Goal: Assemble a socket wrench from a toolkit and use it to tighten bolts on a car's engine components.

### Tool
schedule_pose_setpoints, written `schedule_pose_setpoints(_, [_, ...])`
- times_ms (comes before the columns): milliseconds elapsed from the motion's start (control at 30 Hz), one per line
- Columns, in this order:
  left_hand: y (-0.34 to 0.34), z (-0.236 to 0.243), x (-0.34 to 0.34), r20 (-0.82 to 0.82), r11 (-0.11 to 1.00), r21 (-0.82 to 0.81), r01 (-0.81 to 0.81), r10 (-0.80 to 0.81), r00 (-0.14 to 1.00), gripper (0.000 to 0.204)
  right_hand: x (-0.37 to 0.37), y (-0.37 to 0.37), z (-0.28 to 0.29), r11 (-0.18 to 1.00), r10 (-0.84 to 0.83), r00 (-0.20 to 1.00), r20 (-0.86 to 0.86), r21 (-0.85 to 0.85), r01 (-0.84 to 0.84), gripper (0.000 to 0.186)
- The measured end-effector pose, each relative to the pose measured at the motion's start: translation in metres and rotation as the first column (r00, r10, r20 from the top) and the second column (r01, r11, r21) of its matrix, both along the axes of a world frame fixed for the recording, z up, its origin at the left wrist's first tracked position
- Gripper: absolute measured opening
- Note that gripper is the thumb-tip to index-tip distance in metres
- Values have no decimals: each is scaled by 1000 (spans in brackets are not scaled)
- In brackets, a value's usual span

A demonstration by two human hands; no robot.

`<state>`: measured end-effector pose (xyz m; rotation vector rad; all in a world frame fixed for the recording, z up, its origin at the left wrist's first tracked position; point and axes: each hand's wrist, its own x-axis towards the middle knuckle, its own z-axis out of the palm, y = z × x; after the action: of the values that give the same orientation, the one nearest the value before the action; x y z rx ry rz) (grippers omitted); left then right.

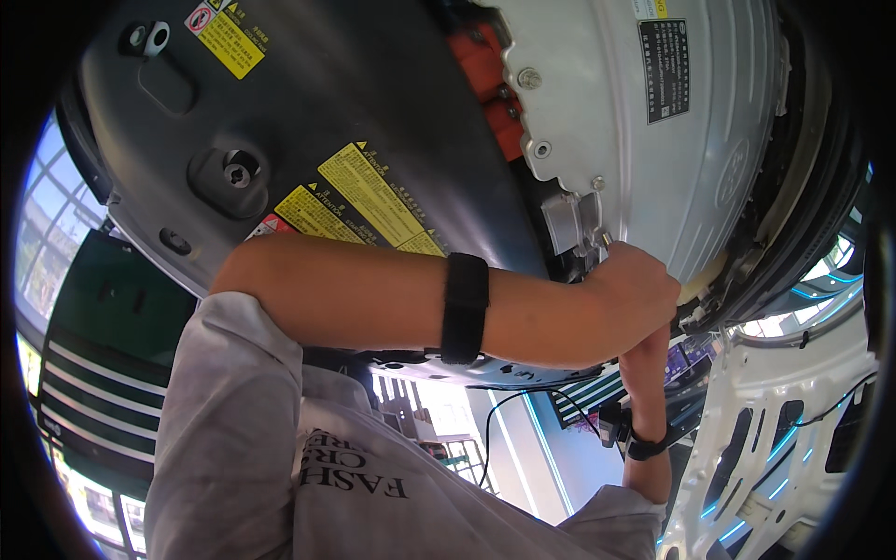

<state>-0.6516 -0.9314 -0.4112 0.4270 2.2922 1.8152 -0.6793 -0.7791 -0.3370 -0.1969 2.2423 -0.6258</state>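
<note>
My left hand (635, 285) is closed at the lower edge of a large silver metal housing (597, 112), beside a small metal bracket (566, 222). A short shiny metal end (607, 240) shows at its fingers; what they grip is mostly hidden. Just below, my right hand (646, 359) reaches up against or behind the left one, its fingers out of sight. A black band (465, 308) wraps my left forearm, and another band with a small device (616, 425) sits at my right wrist.
A dark underbody panel (373, 84) with yellow labels (383, 196) spreads overhead at the left, next to a red-orange part (490, 84). At the right hangs a white body frame with cutouts (737, 439). Black cables (490, 411) dangle below my arms. A dark green striped panel (107, 345) stands left.
</note>
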Motion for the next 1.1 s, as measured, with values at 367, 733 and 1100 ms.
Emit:
schedule_pose_setpoints(367, [10, 9, 1, -7, 997, -75, 12, -13, 1000, 5, -1, 18, 7, 996, 25, 998, 54, 85, -30, 41])
schedule_pose_setpoints(733, [-1, 9, -1, 113, 999, 1, -45, 44, 993, 7, 11, 0, 10, 898, -417, 891, 181, -70, 434, 31])
schedule_pose_setpoints(1100, [-5, -10, -3, 10, 990, 140, 17, -19, 1000, 16, 4, -13, 6, 775, -533, 702, 472, -61, 629, 29])
